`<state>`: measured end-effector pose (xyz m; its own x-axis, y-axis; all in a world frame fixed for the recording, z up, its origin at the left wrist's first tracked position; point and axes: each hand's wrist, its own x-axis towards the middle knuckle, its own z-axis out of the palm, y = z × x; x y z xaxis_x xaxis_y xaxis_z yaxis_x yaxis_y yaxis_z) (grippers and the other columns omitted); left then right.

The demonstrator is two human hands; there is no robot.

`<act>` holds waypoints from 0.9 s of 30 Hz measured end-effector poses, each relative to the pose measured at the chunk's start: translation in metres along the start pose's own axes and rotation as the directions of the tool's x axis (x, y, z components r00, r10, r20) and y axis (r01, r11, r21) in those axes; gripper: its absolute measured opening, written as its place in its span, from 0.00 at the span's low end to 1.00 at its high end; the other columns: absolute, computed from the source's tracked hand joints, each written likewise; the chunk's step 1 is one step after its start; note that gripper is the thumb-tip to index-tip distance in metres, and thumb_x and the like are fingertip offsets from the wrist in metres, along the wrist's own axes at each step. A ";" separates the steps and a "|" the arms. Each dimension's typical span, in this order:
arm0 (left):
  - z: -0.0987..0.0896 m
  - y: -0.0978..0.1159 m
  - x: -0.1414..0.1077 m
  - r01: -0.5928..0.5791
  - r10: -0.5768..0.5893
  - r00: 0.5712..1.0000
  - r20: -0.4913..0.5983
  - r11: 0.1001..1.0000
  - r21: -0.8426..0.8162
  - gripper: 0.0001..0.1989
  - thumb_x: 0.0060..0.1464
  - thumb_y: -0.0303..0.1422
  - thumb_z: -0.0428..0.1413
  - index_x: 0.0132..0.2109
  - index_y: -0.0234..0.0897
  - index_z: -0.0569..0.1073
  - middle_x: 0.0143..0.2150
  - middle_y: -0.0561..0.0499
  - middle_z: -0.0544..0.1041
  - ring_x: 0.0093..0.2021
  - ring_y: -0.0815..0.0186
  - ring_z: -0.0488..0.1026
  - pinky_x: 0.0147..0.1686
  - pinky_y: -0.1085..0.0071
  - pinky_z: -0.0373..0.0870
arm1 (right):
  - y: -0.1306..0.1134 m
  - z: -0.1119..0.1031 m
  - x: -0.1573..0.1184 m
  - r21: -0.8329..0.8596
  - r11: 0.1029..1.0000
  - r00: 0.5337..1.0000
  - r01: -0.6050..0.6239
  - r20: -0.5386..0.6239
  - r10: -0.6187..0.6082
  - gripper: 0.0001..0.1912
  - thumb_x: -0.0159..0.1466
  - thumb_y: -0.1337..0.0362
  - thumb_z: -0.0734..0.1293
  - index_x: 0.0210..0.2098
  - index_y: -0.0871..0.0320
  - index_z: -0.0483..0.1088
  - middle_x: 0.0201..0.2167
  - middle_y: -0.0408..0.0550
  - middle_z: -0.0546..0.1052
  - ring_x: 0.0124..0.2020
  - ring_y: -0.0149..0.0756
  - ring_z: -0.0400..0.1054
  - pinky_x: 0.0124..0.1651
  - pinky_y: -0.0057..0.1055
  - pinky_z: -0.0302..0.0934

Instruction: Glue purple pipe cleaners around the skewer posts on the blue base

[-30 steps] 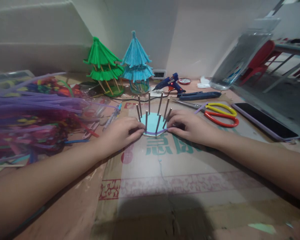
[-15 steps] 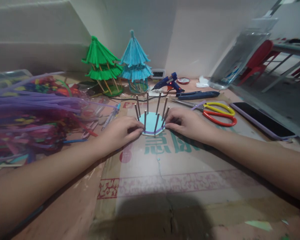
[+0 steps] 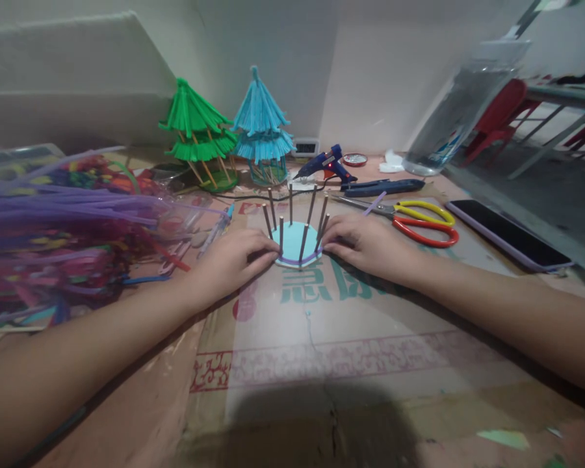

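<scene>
A pale blue round base (image 3: 296, 238) lies on the cardboard with several thin brown sticks (image 3: 303, 242) standing upright around its rim. A purple pipe cleaner (image 3: 292, 262) curves along the near edge, close to the feet of the front sticks. My left hand (image 3: 246, 252) pinches it at the base's left side, thumb and fingers together. At the right side my right hand (image 3: 353, 244) pinches the same pipe cleaner, and a purple end of it sticks up behind that hand. The fingertips partly hide the gripped spots.
Scissors (image 3: 425, 223), a phone (image 3: 509, 234) and a dark blue tool (image 3: 385, 188) lie to the right. Behind stand a glue gun (image 3: 327, 165) and green (image 3: 197, 123) and blue (image 3: 260, 120) pipe-cleaner pavilions. Pipe cleaners (image 3: 68, 214) heap at left; a large clear bottle (image 3: 461, 110) stands back right.
The purple end behind my right hand now points up more steeply. Both hands stay at the base's sides, and the view has shifted slightly.
</scene>
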<state>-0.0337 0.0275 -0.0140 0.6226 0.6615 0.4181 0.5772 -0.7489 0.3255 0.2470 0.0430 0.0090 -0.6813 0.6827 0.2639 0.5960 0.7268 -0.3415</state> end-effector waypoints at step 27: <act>-0.004 -0.001 0.003 0.087 -0.073 0.994 0.080 0.978 -0.192 0.06 0.58 0.31 0.57 0.39 0.36 0.79 0.35 0.49 0.78 0.36 0.65 0.74 0.38 0.69 0.69 | 0.001 0.006 -0.006 0.008 0.999 0.999 0.032 -0.001 -0.032 0.09 0.70 0.63 0.63 0.39 0.59 0.75 0.39 0.52 0.74 0.40 0.40 0.70 0.44 0.37 0.65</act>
<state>-0.0343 0.0299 -0.0095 0.6194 0.7151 0.3241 0.5167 -0.6821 0.5175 0.2493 0.0387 0.0020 -0.6993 0.6595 0.2757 0.5708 0.7474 -0.3399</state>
